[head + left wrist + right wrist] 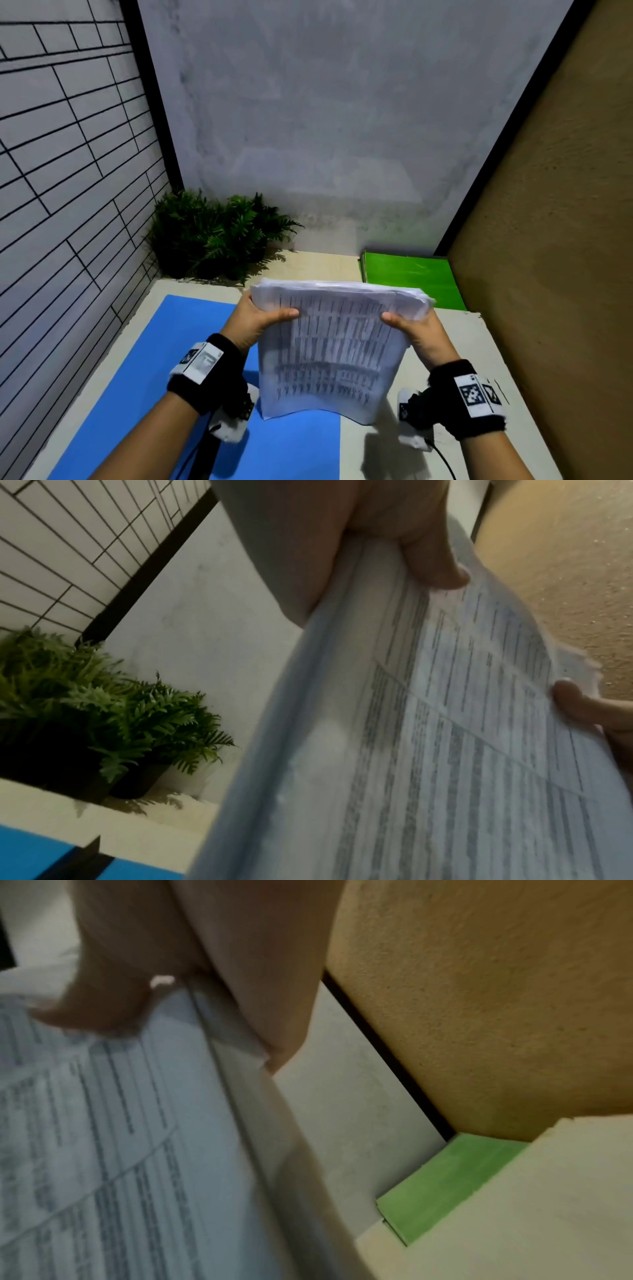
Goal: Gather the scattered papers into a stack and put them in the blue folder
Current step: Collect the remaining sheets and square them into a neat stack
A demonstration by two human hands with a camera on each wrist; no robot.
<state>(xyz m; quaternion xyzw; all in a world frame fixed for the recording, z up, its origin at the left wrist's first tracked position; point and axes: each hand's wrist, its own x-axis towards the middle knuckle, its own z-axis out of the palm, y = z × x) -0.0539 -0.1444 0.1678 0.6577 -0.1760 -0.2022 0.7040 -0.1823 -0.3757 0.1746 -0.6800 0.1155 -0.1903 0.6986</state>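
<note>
A stack of printed white papers (334,349) stands upright on its lower edge at the right edge of the blue folder (161,356), which lies flat on the table. My left hand (255,317) grips the stack's upper left side, thumb across the front sheet. My right hand (416,329) grips the upper right side the same way. The left wrist view shows the stack (428,723) edge-on under my left thumb (435,561). In the right wrist view the papers (120,1137) fill the left half, under my right thumb (103,1007).
A green folder (416,279) lies at the back right of the table (455,346). Potted ferns (219,236) stand at the back left corner. A tiled wall runs along the left, a grey wall behind, and a brown board along the right.
</note>
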